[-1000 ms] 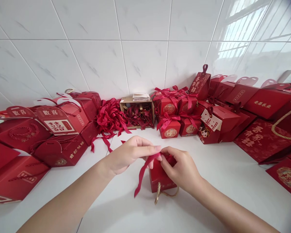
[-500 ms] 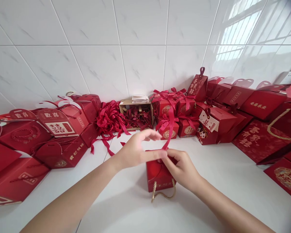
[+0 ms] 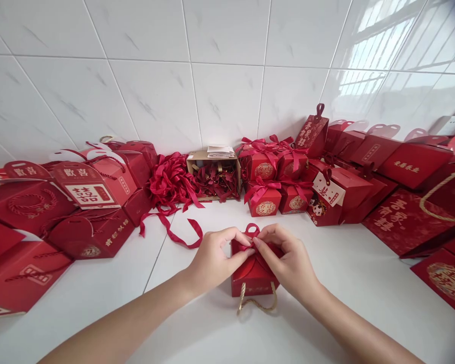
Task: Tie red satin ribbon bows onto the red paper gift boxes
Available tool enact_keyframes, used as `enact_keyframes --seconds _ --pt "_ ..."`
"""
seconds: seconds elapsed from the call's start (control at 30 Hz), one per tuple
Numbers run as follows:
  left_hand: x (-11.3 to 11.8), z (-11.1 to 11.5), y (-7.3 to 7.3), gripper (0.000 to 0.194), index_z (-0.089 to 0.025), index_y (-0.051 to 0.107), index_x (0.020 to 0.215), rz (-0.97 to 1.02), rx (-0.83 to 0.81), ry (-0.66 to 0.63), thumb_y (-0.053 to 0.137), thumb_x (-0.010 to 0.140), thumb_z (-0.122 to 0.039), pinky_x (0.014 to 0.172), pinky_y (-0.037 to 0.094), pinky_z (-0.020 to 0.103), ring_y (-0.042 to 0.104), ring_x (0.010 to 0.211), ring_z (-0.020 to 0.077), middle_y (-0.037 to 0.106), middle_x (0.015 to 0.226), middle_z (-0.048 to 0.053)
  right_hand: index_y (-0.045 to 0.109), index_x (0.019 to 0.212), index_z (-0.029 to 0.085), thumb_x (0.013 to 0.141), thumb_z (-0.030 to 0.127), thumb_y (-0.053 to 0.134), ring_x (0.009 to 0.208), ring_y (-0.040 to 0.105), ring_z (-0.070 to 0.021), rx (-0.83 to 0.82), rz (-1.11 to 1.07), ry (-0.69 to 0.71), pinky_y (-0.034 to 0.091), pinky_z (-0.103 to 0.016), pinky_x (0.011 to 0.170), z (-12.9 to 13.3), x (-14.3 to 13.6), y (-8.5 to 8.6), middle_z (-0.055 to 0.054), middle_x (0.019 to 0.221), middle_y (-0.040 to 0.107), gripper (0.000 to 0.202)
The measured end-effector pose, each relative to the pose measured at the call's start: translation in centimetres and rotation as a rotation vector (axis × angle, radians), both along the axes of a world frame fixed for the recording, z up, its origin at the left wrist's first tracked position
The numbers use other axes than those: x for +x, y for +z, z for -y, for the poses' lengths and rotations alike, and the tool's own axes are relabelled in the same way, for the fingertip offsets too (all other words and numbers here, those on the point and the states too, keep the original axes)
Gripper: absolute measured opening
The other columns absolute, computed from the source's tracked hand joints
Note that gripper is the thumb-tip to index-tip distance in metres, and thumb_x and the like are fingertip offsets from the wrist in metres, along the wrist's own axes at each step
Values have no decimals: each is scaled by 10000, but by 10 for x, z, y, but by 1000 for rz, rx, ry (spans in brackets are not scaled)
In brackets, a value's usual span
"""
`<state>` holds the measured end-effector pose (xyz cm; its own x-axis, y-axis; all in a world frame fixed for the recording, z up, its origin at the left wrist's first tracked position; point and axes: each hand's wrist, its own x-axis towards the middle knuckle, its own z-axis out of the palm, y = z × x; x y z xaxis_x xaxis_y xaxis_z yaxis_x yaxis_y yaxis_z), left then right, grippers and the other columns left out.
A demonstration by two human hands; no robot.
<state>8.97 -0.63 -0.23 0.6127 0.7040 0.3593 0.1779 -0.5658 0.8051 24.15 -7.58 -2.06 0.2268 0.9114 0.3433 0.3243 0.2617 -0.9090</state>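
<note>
A small red gift box point(image 3: 255, 283) stands on the white surface in front of me, with a gold rope handle point(image 3: 258, 305) hanging down its near side. Over its top, a red ribbon point(image 3: 252, 227) curves up in a small loop. My left hand point(image 3: 218, 259) pinches the ribbon between thumb and fingers from the left. From the right, my right hand point(image 3: 288, 257) pinches it too, the fingertips of both hands nearly touching. The ribbon's middle is partly hidden behind the fingers.
Red gift boxes crowd the left point(image 3: 109, 235) and right point(image 3: 349, 194). Behind are a heap of red ribbon point(image 3: 172, 177), an open carton point(image 3: 213, 163) of dark red pieces, and small boxes with bows point(image 3: 264, 202). A ribbon strand point(image 3: 185, 244) trails onto the surface. A tiled wall point(image 3: 227, 96) closes the back.
The ribbon stood up as a long upright strand; now it is a small loop low over the box. My left hand, partly spread before, has come down and pinches the ribbon.
</note>
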Motion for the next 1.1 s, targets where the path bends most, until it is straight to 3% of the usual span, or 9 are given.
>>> enact_keyframes --seconds 0.17,0.37,0.5,0.6,0.77,0.83,0.93,1.0,1.1 --pt "2 -2 -11 142 -176 644 723 100 68 7 570 781 -69 759 558 276 688 785 155 727 800 18 669 878 192 878 268 547 747 633 -157 70 206 -47 495 -258 666 2 3 4 -46 847 667 143" --pt "3 -3 -15 110 -183 661 729 147 54 58 613 782 -100 762 568 259 694 786 149 731 791 12 742 875 183 835 259 610 685 594 -154 20 298 -44 495 -273 612 4 7 2 -54 815 596 158" --pt "2 -2 -14 93 -193 660 754 146 -1 58 617 793 -121 786 567 261 696 823 153 739 825 10 758 843 215 838 309 591 757 595 -175 -51 166 -23 496 -294 623 2 8 0 -70 904 584 191" --pt "0 -2 -12 107 -192 653 766 138 -1 55 594 801 -109 806 557 270 688 861 163 736 839 16 759 816 228 812 397 623 1002 585 -241 -128 35 -6 509 -342 769 0 9 -1 -97 1131 559 217" --pt "1 -2 -12 106 -182 605 764 116 -25 42 547 835 -129 815 544 283 671 900 175 702 820 31 740 801 223 831 464 616 1350 336 -287 -188 -143 123 407 -400 1017 1 6 -1 -73 1428 396 272" --pt "6 -3 -13 59 -187 585 854 128 -71 21 537 854 -154 837 538 291 666 920 170 690 865 36 733 792 221 843 471 606 1381 293 -274 -199 -207 182 412 -379 1021 1 5 -2 -61 1456 374 284" --pt "12 -6 -17 245 -222 486 1047 238 -114 34 580 828 -165 924 512 316 601 1090 173 629 1073 54 732 782 221 825 486 626 1383 292 -266 -197 -256 143 430 -354 1008 -1 4 -4 -49 1466 366 289" --pt "12 -6 -17 256 -231 452 1002 274 -79 109 607 805 -175 964 492 332 526 1182 180 560 1115 50 736 779 220 811 495 638 1372 308 -268 -203 -278 106 447 -343 987 -2 5 -5 -45 1468 360 294" --pt "6 -2 -14 103 -205 491 836 120 -8 172 591 817 -213 941 490 360 553 1054 185 524 976 34 748 806 226 805 497 643 1347 345 -265 -208 -321 113 461 -339 963 -3 6 -7 -66 1413 422 290"
